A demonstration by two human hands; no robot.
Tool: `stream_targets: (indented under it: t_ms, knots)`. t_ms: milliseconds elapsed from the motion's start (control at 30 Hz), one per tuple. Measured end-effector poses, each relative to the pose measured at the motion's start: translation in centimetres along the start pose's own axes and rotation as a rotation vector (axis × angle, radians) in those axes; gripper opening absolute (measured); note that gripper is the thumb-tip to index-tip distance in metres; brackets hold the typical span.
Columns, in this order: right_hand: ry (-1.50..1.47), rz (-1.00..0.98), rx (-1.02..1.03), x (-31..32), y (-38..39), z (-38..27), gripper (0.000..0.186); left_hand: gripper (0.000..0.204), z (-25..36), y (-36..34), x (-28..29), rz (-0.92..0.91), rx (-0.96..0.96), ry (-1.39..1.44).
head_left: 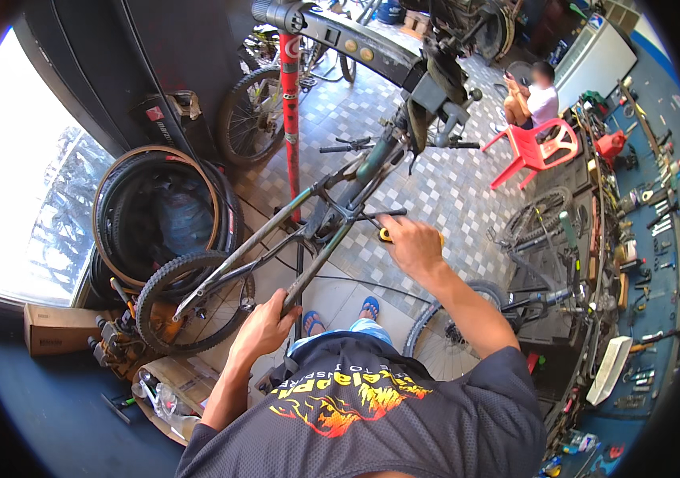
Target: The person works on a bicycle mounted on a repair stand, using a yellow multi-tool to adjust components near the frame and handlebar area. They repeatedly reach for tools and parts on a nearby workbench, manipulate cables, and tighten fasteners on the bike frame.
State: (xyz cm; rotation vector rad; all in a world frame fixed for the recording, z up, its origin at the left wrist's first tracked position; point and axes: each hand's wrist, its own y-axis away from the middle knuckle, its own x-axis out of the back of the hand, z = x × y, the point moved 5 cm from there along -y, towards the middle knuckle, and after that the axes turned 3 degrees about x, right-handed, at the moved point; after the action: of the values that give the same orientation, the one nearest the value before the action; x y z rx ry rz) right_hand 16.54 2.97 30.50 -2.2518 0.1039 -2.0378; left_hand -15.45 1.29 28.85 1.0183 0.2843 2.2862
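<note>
A dark bicycle frame (pixel 360 177) is held in the clamp arm (pixel 356 44) of a repair stand with a red post (pixel 291 119). My left hand (pixel 264 328) is wrapped around the near rear stay (pixel 318 267) of the frame. My right hand (pixel 416 251) is closed around a tool with a yellow and black handle (pixel 385 235), close to the frame's middle. Most of that tool is hidden by my fingers, so its exact kind is unclear. A knobby-tyred wheel (pixel 147 307) stands below the frame's rear end; whether it is attached cannot be seen.
Stacked tyres (pixel 105 209) stand at left by a cardboard box (pixel 57 328). Another bicycle (pixel 519 299) is on the right, before a wall of tools (pixel 658 231). A red plastic chair (pixel 527 151) and a seated person (pixel 543 103) are farther back. A dark cable crosses the floor.
</note>
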Motion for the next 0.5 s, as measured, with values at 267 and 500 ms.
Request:
stream_targets:
  t_ms: [267,500]
  knots:
    - [-0.389,-0.229,-0.069,0.6,1.3,0.3,0.046,0.032,0.4,0.7,-0.3,0.119,-0.01,-0.029]
    - [-0.777,-0.491,0.129,-0.5,1.8,2.7,0.063,0.03,0.8,0.6,-0.2,0.088,0.135,-0.037]
